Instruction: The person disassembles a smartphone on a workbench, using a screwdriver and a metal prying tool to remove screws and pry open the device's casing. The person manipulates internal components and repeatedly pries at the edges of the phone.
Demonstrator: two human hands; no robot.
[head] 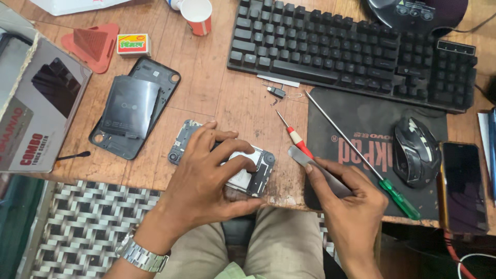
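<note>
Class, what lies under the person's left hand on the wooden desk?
An opened phone body with exposed parts lies under the left hand. Its middle is covered by the fingers.

Scuffed, matt wooden worktop [217,88]; beside the opened phone [227,163], bare metal spudger [310,165], glossy plastic screwdriver handles [400,199], matt cloth mouse pad [361,124].
</note>
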